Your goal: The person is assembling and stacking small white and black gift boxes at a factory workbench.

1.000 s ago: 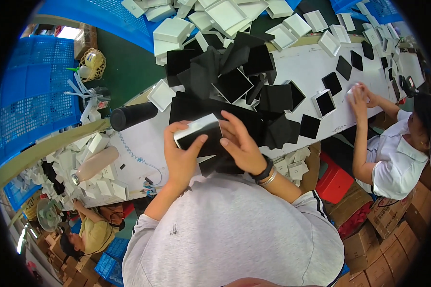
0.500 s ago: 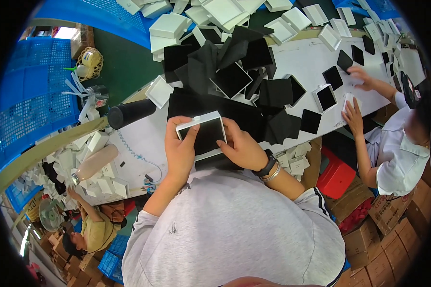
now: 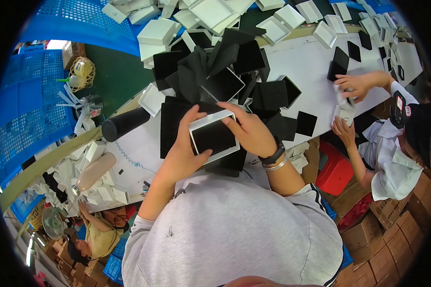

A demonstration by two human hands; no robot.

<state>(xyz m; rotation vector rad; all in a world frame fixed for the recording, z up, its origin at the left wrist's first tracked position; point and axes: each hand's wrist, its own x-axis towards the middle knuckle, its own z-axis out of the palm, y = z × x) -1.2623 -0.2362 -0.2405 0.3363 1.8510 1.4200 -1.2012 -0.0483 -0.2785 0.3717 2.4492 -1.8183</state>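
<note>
White table [image 3: 316,62] stretches out in front of me, and it is covered with stuff. Black foam squares [image 3: 215,67] lie in a big messy heap in the middle of it. White box trays [image 3: 210,12] are piled up at the far edge, next to a blue crate wall [image 3: 76,19]. I am holding one small white tray [image 3: 214,136] just above the near side of the heap. It has a black square inside it. My left hand [image 3: 182,153] grips its left edge, with my thumb curled over the front and my fingers behind. My right hand [image 3: 249,131] holds the right edge, and my fingers are bent over the top corner. I wear a black watch and a silver bangle on that wrist. A black tube [image 3: 125,123] lies on the table to my left. On my right, another person in a white shirt [image 3: 392,162] has both hands on the table, holding something small and white.
</note>
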